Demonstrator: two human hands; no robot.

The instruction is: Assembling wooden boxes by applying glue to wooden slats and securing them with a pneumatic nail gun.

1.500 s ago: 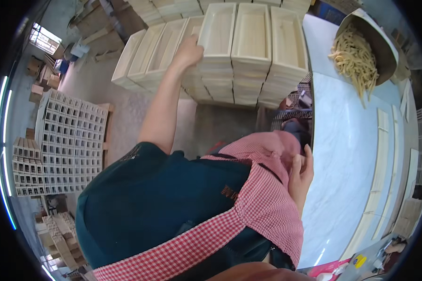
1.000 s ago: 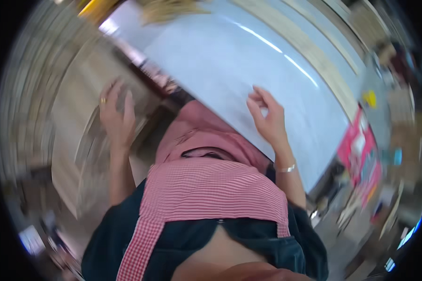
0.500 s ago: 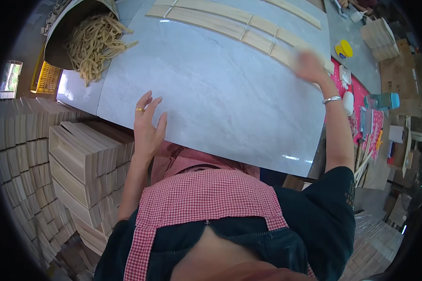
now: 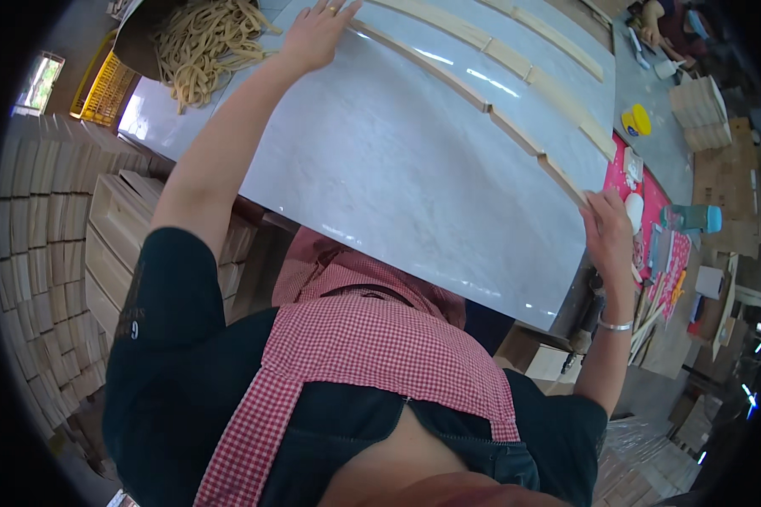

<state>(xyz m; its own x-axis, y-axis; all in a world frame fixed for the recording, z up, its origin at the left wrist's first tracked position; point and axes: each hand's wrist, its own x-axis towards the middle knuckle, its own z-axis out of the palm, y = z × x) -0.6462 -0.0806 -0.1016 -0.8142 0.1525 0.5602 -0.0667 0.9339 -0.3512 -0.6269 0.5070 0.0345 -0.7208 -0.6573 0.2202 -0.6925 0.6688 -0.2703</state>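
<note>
Step in hand, prob.: lifting or turning a long thin wood strip (image 4: 513, 130) over the tabletop (image 4: 414, 186), w/ one hand at each end. It runs from the far left down to the near right, edge-on to the view, w/ 2 notch-like breaks in its right half. Can't tell if it's fully off the surface or resting on its edge.

L hand (image 4: 314, 38) is out at the strip's far-left end, arm stretched. Fingers reach that end, but the grip's on the hidden side, so can't tell if they're closed on it. R hand (image 4: 609, 228) is at the near-right end, thumb & fingers pinching the strip.

Beyond it lies a 2nd strip (image 4: 507, 57), flat, w/ cross lines at roughly similar spots; farther off, a 3rd strip (image 4: 558, 40), also flat. Neither hand is on those two.

Next move, IMO, calls for both ends going tog. at the same pace, grip firm L & R. Those breaks look like weak spots, so it could fold or snap there if one end leads or twists.

Clearance: tan bands (image 4: 207, 42) spill onto the far-left tabletop near the L forearm, so go easy w/ that arm. On the right, the pink mat (image 4: 648, 198) & yellow tub (image 4: 637, 120) sit past the R hand; a wide swing that way might catch the clutter.
</note>
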